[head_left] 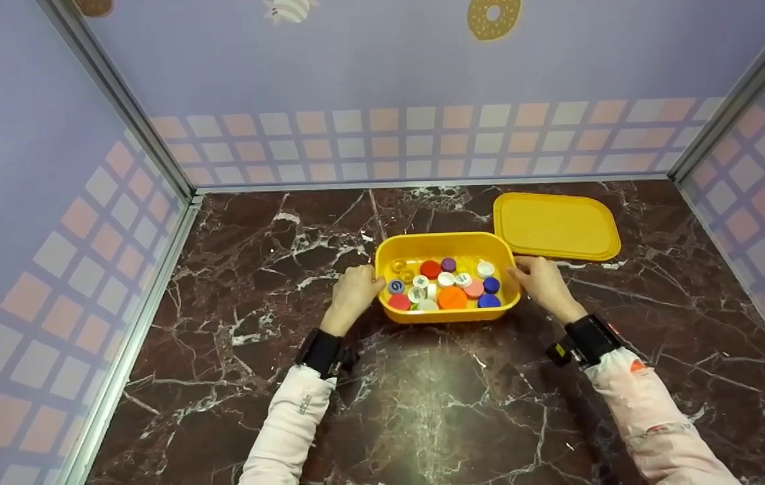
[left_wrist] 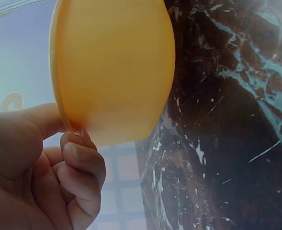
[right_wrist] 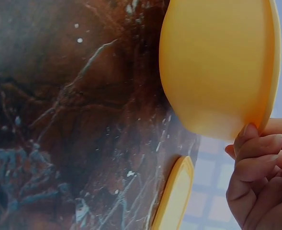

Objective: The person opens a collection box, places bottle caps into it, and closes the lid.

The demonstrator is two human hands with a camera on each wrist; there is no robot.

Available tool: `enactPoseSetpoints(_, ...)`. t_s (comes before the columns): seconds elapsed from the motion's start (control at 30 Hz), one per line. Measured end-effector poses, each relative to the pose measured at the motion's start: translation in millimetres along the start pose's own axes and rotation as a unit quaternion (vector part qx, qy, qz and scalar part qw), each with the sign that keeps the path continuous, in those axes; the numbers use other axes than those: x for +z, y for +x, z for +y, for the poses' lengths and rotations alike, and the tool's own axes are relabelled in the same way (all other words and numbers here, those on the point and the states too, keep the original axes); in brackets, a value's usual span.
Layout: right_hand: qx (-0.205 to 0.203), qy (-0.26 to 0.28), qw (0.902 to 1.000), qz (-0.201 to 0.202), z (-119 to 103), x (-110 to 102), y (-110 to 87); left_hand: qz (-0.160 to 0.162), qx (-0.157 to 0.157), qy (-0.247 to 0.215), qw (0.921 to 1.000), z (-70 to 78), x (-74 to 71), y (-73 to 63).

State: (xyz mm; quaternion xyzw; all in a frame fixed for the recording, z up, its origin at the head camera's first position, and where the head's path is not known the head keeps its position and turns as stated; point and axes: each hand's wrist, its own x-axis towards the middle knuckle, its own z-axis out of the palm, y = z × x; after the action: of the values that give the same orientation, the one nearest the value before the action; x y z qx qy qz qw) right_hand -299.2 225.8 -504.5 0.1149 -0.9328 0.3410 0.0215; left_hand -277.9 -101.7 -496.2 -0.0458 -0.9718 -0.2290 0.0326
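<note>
A yellow plastic box (head_left: 446, 315) without its lid stands at the middle of the table, holding several bottle caps in red, orange, blue, white, purple and pink. My left hand (head_left: 354, 296) pinches the box rim at its left end; in the left wrist view the thumb and curled fingers (left_wrist: 83, 160) grip the edge. At the opposite end my right hand (head_left: 544, 286) pinches the rim the same way, its fingers (right_wrist: 255, 158) curled under the lip in the right wrist view. The box's outer wall (left_wrist: 117, 62) hides its contents from both wrist views.
The yellow lid (head_left: 557, 225) lies flat on the dark marbled table (head_left: 254, 377), behind and to the right of the box. Purple patterned panels (head_left: 382, 74) wall the table at the back, left and right.
</note>
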Motion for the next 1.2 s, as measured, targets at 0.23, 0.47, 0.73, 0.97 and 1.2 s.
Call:
enactPoseSetpoints(0.23, 0.025, -0.001, 0.9995, -0.021, 4.7, 0.9, 0.2, -0.025, 0.004, 0.008, 0.9996, -0.1, 3.4, -1.1)
enactPoseSetpoints(0.47, 0.021, 0.000, 0.9996, -0.016, 7.5, 2.1, 0.7, -0.036, -0.006, 0.012, 0.9993, 0.2, 7.7, -0.6)
enactPoseSetpoints(0.73, 0.029, -0.002, 0.9994, -0.019, 9.1, 5.0, 1.6, -0.043, -0.014, 0.001, 0.9990, -0.4, 11.9, -0.8)
enactPoseSetpoints(0.97, 0.022, 0.001, 0.9996, -0.015, 8.8, 6.5, 1.7, -0.045, -0.011, 0.002, 0.9989, -0.6, 11.0, -0.5)
enactPoseSetpoints(1.2, 0.033, 0.019, 0.9987, 0.034, 21.8, -3.5, -4.0, 0.018, 0.006, -0.039, 0.9991, -1.9, 5.5, -7.5)
